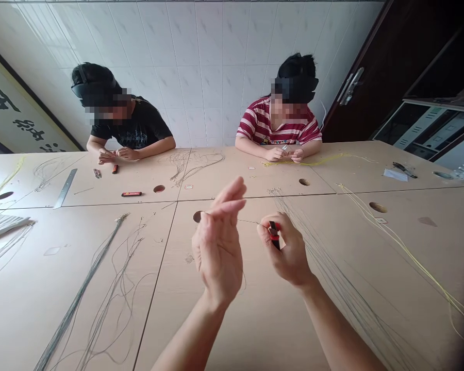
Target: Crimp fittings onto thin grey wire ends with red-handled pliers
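In the middle of the head view, my left hand is raised above the table, its long fingers pressed together and tilted to the right. A thin grey cord stretches from it to my right hand, where the thumb and index finger pinch it. Part of the cord inside the left hand is hidden by the fingers. Tucked in the right palm is a small red-and-black tool; its kind is unclear because the fingers cover much of it.
Bundles of grey cords lie to the left, more grey cords to the right, with yellow cords beyond. Across the table sit two people, hands at work. A metal ruler and a red-and-black lighter-like item lie farther back.
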### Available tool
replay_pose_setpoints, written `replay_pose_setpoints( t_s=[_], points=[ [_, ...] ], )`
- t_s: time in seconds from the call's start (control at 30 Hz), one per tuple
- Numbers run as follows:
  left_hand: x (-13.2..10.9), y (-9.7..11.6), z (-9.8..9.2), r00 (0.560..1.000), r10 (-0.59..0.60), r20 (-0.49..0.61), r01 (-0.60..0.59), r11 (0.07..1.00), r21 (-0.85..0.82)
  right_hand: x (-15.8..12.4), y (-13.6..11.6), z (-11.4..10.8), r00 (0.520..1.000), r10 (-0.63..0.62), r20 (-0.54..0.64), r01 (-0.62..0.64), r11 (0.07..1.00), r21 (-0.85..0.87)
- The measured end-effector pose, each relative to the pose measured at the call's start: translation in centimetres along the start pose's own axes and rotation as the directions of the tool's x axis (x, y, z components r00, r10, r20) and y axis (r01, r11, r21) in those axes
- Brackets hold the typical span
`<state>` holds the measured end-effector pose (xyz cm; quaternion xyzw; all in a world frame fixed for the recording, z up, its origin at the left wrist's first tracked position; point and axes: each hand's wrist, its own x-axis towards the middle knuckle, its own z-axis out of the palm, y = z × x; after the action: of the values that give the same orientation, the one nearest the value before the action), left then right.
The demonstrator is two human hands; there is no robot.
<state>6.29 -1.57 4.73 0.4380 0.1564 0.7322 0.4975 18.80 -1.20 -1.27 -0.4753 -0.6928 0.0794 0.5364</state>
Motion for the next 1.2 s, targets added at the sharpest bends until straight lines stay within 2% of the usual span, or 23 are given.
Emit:
replay_pose_setpoints(
  t_s=[0.07,0.13,0.17,0.23,0.3,0.47,0.7,0.97,1.2],
  points=[
    [0.7,-0.7,-0.8,0.998,-0.053,-0.037,0.059,0.982,0.182,0.0,0.0,0.1,1.000,-0.001,0.002,0.001,1.000,0.016],
    [1.2,-1.1,-1.7,0.979,-0.204,0.026,0.173,0.885,0.433,0.1,0.2,0.1,1.000,-0.017,0.003,0.017,1.000,0.020],
    [1.4,-1.2,-2.1,0.950,-0.301,0.078,0.210,0.808,0.550,0.1,0.3,0.1,0.999,-0.035,0.004,0.035,0.999,0.013],
    [1.6,-1.4,-2.6,0.874,-0.455,0.169,0.213,0.673,0.709,0.2,0.6,0.2,0.996,-0.088,0.006,0.088,0.996,-0.013],
    [1.7,-1.3,-2.9,0.837,-0.508,0.203,0.184,0.610,0.771,0.2,1.0,0.2,0.991,-0.131,0.010,0.131,0.991,-0.037],
    [2.2,-0.8,-3.4,0.839,-0.514,0.180,0.168,0.559,0.812,0.1,1.3,0.5,0.980,-0.194,0.052,0.198,0.977,-0.080],
    [3.0,-1.0,-4.8,0.791,-0.589,0.168,0.278,0.590,0.758,0.0,1.3,0.8,0.972,-0.228,0.063,0.233,0.967,-0.104],
    [2.9,-1.3,-4.5,0.768,-0.632,0.101,0.388,0.585,0.712,-0.1,1.3,1.1,0.974,-0.220,0.056,0.225,0.968,-0.108],
    [2.9,-1.1,-4.5,0.758,-0.646,0.091,0.396,0.566,0.723,-0.1,1.2,1.0,0.974,-0.219,0.052,0.224,0.967,-0.124]
  ],
)
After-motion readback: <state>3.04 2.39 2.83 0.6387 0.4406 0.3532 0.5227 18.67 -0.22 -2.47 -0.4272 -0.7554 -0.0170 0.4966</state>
